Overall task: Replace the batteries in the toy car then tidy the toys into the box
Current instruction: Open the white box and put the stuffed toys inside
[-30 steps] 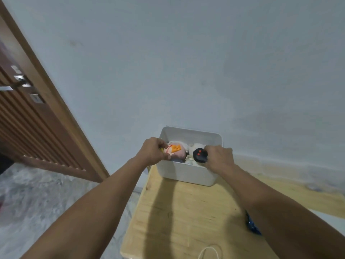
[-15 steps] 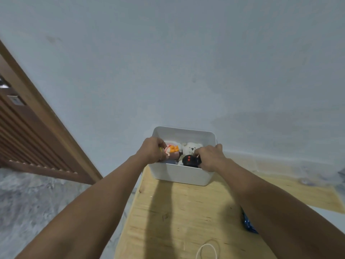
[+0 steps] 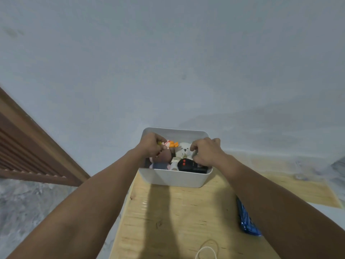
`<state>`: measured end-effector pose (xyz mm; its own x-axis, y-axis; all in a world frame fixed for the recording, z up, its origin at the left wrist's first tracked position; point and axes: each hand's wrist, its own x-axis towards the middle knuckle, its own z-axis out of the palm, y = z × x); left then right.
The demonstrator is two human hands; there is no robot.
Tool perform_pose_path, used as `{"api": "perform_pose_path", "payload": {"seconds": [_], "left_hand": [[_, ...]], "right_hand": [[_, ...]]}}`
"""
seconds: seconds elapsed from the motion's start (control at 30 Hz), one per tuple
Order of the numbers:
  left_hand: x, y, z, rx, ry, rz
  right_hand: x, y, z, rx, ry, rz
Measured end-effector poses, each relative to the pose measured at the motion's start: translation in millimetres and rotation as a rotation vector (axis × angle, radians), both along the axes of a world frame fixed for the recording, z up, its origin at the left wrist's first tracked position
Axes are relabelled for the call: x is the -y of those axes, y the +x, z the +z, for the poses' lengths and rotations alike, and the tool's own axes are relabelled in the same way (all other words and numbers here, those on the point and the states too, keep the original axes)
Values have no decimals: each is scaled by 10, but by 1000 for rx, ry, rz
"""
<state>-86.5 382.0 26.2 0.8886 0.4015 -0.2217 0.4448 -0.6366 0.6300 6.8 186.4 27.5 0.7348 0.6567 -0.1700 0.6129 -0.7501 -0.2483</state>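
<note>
A white box (image 3: pixel 175 178) stands at the far end of the wooden table (image 3: pixel 186 217), against the wall. Inside lie a white teddy bear (image 3: pixel 183 150), a pink and blue-grey plush toy (image 3: pixel 161 161) and a black remote with red buttons (image 3: pixel 188 165). My left hand (image 3: pixel 151 146) pinches a small doll with an orange top (image 3: pixel 170 144) over the box's left side. My right hand (image 3: pixel 205 153) hovers over the right side with curled fingers, just above the remote's far end. Whether it still holds the remote is hidden.
A blue packet (image 3: pixel 247 219) lies on the table under my right forearm. A white cable loop (image 3: pixel 206 251) sits at the near edge. A brown slatted door (image 3: pixel 28 146) is at the left. A pale mat (image 3: pixel 308 189) lies on the floor at the right.
My right hand has lowered the black remote into the box, where it now lies flat, and has shifted right of it. My left hand has stayed on the doll.
</note>
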Motion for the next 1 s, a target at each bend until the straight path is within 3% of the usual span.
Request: {"api": "perform_pose_path", "payload": {"seconds": [0.2, 0.43, 0.63, 0.8, 1.0], "left_hand": [[-20, 198, -132, -64, 65, -65], [90, 359, -262, -76, 120, -208], [197, 441, -359, -13, -22, -186], [181, 495, -488, 82, 68, -181], [230, 387, -396, 149, 243, -190]], "right_hand": [[43, 78, -118, 79, 109, -95], [103, -1, -350, 185, 201, -57], [74, 23, -502, 186, 233, -53], [66, 43, -577, 235, 310, -13], [76, 35, -546, 155, 296, -11]]}}
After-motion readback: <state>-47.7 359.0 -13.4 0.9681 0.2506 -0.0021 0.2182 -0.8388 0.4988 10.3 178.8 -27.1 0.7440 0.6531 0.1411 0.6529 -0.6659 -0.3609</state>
